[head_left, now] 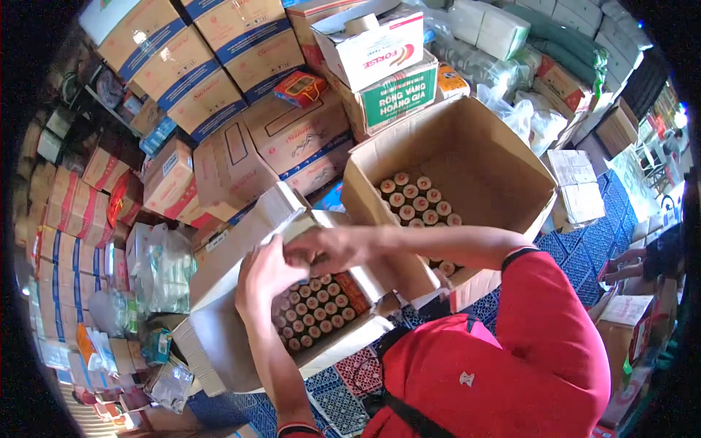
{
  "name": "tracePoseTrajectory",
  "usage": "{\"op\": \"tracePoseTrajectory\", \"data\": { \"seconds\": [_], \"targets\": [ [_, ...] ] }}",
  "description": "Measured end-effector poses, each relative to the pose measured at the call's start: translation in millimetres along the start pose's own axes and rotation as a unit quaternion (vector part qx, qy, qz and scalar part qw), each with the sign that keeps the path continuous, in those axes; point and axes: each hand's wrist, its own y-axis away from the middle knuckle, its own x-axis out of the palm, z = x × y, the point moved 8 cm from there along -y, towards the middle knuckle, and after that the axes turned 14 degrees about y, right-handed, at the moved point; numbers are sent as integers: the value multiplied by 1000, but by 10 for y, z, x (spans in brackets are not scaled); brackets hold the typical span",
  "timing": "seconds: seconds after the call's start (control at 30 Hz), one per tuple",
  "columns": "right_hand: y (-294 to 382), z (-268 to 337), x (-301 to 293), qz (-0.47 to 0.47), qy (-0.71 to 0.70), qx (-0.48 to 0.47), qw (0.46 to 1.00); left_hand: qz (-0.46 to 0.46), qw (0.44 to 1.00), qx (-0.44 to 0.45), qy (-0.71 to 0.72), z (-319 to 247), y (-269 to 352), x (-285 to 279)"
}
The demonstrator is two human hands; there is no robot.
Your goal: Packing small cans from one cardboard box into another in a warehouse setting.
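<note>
Both of my hands meet above a white-lined cardboard box (328, 350) that holds rows of cylindrical items with round, pale, red-marked tops (312, 315). My left hand (271, 271) is at the box's far side, its fingers bent towards my right hand (328, 246), which is blurred. Whether anything small is between the fingers is hidden. A red printed packet or card (351, 293) lies at the right end inside this box. Beside it, to the right, stands a larger open brown carton (482, 164) with more of the same round-topped items (420, 203) at its left side.
Stacked brown cartons with blue bands (235, 33) stand ahead. A white open box (383, 49) rests on a carton with a green label (400, 98). Plastic bags (164, 268) are at the left, and a wrapped bundle (575, 189) is at the right. Another person's hands (624, 265) show at far right.
</note>
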Motion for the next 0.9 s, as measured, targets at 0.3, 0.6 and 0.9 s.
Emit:
{"op": "tracePoseTrajectory", "data": {
  "seconds": [0.3, 0.6, 0.9],
  "targets": [
    [1753, -1199, -1960, -110, 106, 216, 964, -10, 975, 220, 2, -2012, -1299, 1015],
    [2582, -2933, -1557, -20, 232, 323, 917, 0, 957, 275, -87, -1912, -2536, 2445],
    [3328, -4422, -767, -191, 18, 257, 947, 79, 957, 183, -210, -1722, -2911, 3104]
  ]
}}
